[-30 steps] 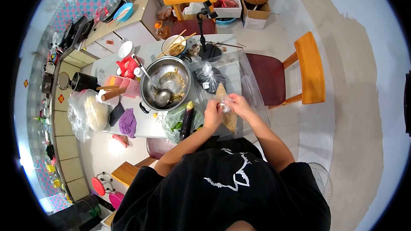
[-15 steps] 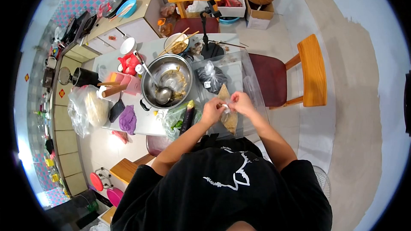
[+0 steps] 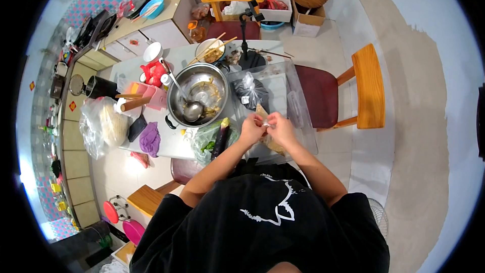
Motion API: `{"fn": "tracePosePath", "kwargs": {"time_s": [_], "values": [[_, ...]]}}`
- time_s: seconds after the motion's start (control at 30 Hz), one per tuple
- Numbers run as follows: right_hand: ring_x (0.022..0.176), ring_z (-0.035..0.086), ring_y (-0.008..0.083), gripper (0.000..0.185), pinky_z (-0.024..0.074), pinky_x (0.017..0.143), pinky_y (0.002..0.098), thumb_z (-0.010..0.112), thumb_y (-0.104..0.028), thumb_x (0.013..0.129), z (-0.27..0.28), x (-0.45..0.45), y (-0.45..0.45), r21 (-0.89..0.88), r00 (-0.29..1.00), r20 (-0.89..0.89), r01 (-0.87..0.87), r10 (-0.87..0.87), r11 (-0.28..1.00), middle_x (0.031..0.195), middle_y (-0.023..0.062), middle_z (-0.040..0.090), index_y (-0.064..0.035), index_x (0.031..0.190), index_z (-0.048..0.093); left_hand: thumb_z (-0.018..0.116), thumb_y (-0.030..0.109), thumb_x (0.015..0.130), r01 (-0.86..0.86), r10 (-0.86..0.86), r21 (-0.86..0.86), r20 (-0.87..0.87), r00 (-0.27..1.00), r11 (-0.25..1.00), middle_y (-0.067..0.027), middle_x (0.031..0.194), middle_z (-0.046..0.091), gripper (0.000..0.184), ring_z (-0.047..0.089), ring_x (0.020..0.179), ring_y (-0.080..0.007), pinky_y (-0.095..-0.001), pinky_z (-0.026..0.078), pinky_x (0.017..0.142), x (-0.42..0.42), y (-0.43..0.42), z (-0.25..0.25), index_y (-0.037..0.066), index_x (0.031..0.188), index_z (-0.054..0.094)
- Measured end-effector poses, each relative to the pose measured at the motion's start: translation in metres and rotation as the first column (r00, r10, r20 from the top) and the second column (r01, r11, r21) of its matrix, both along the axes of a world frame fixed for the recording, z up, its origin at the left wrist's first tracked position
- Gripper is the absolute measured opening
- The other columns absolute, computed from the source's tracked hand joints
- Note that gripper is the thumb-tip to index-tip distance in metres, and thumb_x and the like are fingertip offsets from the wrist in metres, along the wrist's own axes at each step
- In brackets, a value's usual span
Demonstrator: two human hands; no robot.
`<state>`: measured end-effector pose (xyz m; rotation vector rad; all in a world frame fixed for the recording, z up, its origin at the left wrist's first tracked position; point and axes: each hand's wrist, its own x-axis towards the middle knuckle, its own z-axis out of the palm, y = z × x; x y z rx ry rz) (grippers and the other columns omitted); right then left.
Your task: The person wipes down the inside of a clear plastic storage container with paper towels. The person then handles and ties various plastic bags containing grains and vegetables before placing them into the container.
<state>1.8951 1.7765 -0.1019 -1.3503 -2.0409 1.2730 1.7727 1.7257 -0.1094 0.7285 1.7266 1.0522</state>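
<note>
My left hand (image 3: pixel 252 130) and my right hand (image 3: pixel 281 128) meet over a clear plastic bag of tan, grainy contents (image 3: pixel 274 145). Both hands pinch the bag's bunched, whitish top between their fingertips. The bag lies in a clear plastic tray (image 3: pixel 302 116), its middle partly hidden under my hands. Just beyond, in the same tray, sits a tied bag with dark contents (image 3: pixel 251 94). To the left of my left hand an eggplant (image 3: pixel 221 139) rests on a green plastic bag (image 3: pixel 202 146).
A steel pot (image 3: pixel 173 102) with a ladle (image 3: pixel 192 111) stands left of the tray. Behind it are a bowl with chopsticks (image 3: pixel 210 51) and a black stand (image 3: pixel 251 60). A purple cloth (image 3: pixel 149 139) lies at the table's left; a chair (image 3: pixel 317 96) stands right.
My right hand has come closer to my left, and their fingertips now meet at the bag's top. The view has shifted slightly.
</note>
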Motion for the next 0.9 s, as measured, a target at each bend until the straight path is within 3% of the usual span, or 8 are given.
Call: {"fn": "tracePosePath", "kwargs": {"time_s": [0.1,0.17,0.33,0.43,0.5,0.7,0.83,0.9], "values": [[0.073,0.061,0.0297,0.025,0.0472,0.063,0.038,0.064,-0.006,0.065,-0.012,0.0,0.0,0.072,0.998,-0.036,0.055,-0.053,0.996,0.077,0.0114,0.062,-0.0056,0.084,0.048,0.066,0.004,0.073,0.05,-0.048,-0.028,0.078,0.996,0.998,-0.0099,0.077,0.06,0.029,0.06,0.066,-0.0153,-0.0274,0.05,0.054,0.0,-0.002,-0.005,-0.001,0.095,0.049],[0.072,0.061,0.0263,0.024,0.0471,0.063,0.0358,0.064,-0.005,0.065,-0.017,0.0,0.005,0.03,0.998,-0.04,0.046,-0.045,0.998,0.073,0.0101,0.06,-0.0053,0.081,0.047,0.066,0.003,0.072,0.201,-0.157,0.093,-0.351,0.923,0.975,-0.0112,0.076,0.059,0.031,0.061,0.065,-0.0173,-0.028,0.05,0.055,0.002,-0.003,-0.017,-0.001,0.096,0.047],[0.063,0.057,0.0148,0.019,0.0449,0.056,0.0288,0.063,-0.003,0.067,-0.042,0.008,0.025,-0.318,0.972,-0.234,-0.053,-0.024,0.947,0.066,0.0043,0.054,-0.0049,0.076,0.046,0.062,0.0,0.075,0.243,-0.211,0.084,-0.283,0.936,0.966,-0.0112,0.077,0.06,0.023,0.062,0.064,-0.0173,-0.0275,0.051,0.059,0.001,-0.009,-0.005,-0.001,0.094,0.049],[0.054,0.048,0.0086,0.015,0.0382,0.046,0.0237,0.06,-0.005,0.07,-0.042,0.009,0.033,-0.399,0.964,-0.263,-0.14,0.033,0.906,0.063,-0.0002,0.048,-0.0061,0.073,0.045,0.062,0.0,0.077,0.296,-0.275,0.126,-0.159,0.948,0.947,-0.0108,0.079,0.061,0.02,0.062,0.067,-0.0151,-0.0273,0.051,0.059,0.0,-0.012,-0.006,-0.002,0.095,0.052],[0.049,0.041,0.0072,0.011,0.03,0.04,0.0216,0.055,-0.006,0.074,-0.033,0.012,0.035,-0.726,0.95,-0.302,-0.172,-0.084,0.666,0.063,-0.0018,0.046,-0.0082,0.071,0.045,0.062,0.002,0.079,0.284,-0.271,0.135,-0.105,0.957,0.949,-0.0098,0.082,0.062,0.019,0.063,0.069,-0.0139,-0.0267,0.052,0.058,0.0,-0.013,-0.006,-0.003,0.095,0.054],[0.051,0.039,0.0048,0.009,0.0277,0.04,0.0192,0.05,-0.001,0.076,-0.045,0.02,0.031,-0.833,0.815,-0.49,-0.333,-0.31,0.442,0.07,0.0001,0.047,-0.0085,0.077,0.046,0.061,0.004,0.081,0.097,-0.107,0.057,0.22,0.97,0.994,-0.0076,0.078,0.061,0.016,0.061,0.067,-0.0138,-0.0244,0.052,0.057,0.0,-0.013,-0.019,-0.005,0.092,0.056],[0.056,0.042,0.0058,0.011,0.0326,0.046,0.0187,0.051,0.0,0.077,-0.045,0.02,0.024,-0.806,0.796,-0.513,-0.318,-0.321,0.499,0.075,0.0012,0.049,-0.0075,0.083,0.047,0.058,0.007,0.083,0.062,-0.05,-0.031,0.306,0.951,0.998,-0.0065,0.083,0.06,0.015,0.06,0.071,-0.0148,-0.0267,0.052,0.061,-0.001,-0.012,-0.022,-0.003,0.093,0.056],[0.063,0.049,0.0079,0.02,0.0394,0.053,0.0195,0.05,0.004,0.078,-0.042,0.02,0.021,-0.667,0.826,-0.549,-0.341,-0.128,0.662,0.079,0.0029,0.052,-0.0052,0.095,0.046,0.054,0.009,0.085,0.004,0.06,-0.132,0.478,0.876,0.991,-0.0057,0.083,0.059,0.011,0.058,0.072,-0.0145,-0.0281,0.051,0.064,-0.003,-0.012,-0.03,0.001,0.091,0.057]]}}
